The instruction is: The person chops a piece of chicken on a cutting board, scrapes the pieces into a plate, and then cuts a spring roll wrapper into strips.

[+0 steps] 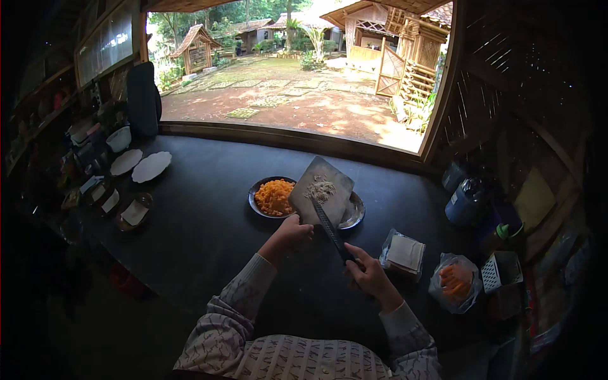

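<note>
Far out to the left of my left fingers, two white oval plates (151, 166) and a small round dish holding a pale square (135, 212) sit at the back edge of the dark bench (209, 253), out of the way of my arms.

My left hand (290, 233) grips the near lower corner of the grey rectangular chopping board (322, 190), fingers curled under it and thumb on top. I hold it raised and tilted, its far end up, so the little heap of pale chopped bits (321, 188) in its middle can slide. Just beyond these fingers, partly under the board's left edge, stands the dark round bowl (253, 197) of orange shreds (274, 197).

The long dark-bladed knife (326, 225) lies across the board's face, tip near the heap. My right hand (367, 273) has its fingers pressed shut round the handle, low and towards me, which keeps the blade flat against the board. A shiny metal plate (356, 212) shows beneath the board's right side.

Right of these fingers lie a clear packet with a pale flat block (404, 253), then a clear plastic bag of orange pieces (455, 282), and a metal grater (500, 271).
</note>
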### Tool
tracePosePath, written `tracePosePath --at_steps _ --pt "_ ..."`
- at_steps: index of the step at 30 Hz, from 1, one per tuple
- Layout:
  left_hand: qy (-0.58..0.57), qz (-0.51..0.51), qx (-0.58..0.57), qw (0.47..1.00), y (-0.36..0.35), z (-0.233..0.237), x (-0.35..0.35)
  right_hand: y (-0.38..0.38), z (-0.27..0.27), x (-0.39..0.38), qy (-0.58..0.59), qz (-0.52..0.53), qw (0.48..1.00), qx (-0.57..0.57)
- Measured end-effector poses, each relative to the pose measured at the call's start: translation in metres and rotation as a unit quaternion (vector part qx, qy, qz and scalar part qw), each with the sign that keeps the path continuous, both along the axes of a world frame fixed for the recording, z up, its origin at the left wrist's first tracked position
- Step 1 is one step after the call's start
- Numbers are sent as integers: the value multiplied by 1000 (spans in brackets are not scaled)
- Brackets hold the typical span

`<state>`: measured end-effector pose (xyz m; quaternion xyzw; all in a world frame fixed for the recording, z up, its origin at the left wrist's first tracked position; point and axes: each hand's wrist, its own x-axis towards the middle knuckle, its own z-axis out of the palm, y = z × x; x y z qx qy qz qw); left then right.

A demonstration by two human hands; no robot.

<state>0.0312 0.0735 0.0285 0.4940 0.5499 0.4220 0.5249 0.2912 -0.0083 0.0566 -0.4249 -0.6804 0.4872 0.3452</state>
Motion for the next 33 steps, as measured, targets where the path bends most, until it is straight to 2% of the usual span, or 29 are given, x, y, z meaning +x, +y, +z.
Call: tracePosePath --at_steps 2,7,12,22,28,33 --pt "6 5 0 1000 6 3 6 8 14 -14 -31 9 999 33" --pt "36 32 0 999 19 6 12 29 24 -35 -49 8 999 20" --pt "74 32 -15 997 28 2 6 45 12 -44 -48 -5 999 1" --pt "50 20 -7 998 33 -9 1 35 0 -41 -59 -43 996 -61" --pt "66 36 -5 997 33 -11 0 35 3 -33 -91 -40 993 -71" --pt "79 50 -4 996 32 -9 1 30 17 -31 -172 -40 981 -78"
